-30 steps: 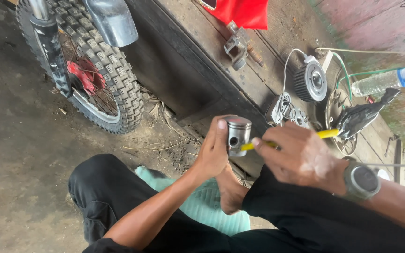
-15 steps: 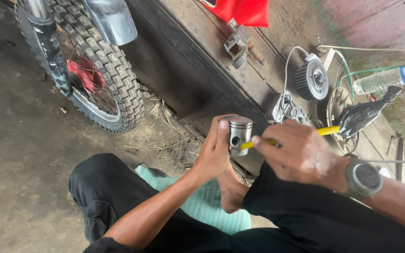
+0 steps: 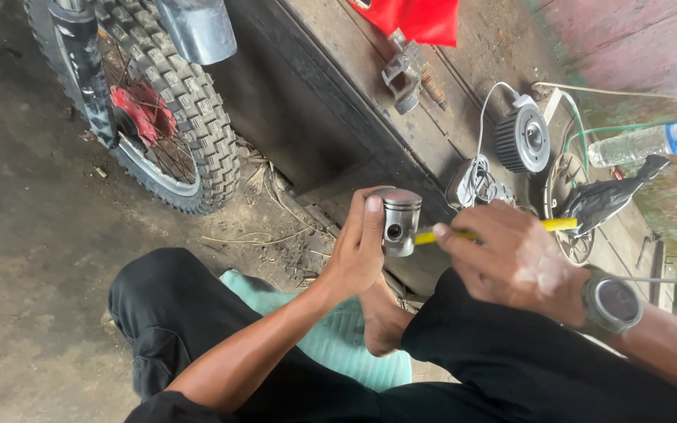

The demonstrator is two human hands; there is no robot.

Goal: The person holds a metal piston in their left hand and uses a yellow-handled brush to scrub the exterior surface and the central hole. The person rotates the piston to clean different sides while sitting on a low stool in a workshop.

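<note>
Silver metal, the piston [image 3: 398, 221] was in front of the person's knees, above the edge of the dirty wooden platform [image 3: 370, 86], and the left hand [image 3: 358, 251] held it: the thumb pressed on its near side and the other fingers were closed around the far side. The right hand [image 3: 511, 262] gripped a yellow tool [image 3: 546, 225] with closed fingers, and the tip of this tool touched the piston just beside its round side hole. Compared with half a second before, the piston and both hands stood a little higher and more to the right, and the grip was the same. The piston looked like a short cylinder with a flat shiny top, thin grooves under the rim and a dark hole in the skirt
</note>
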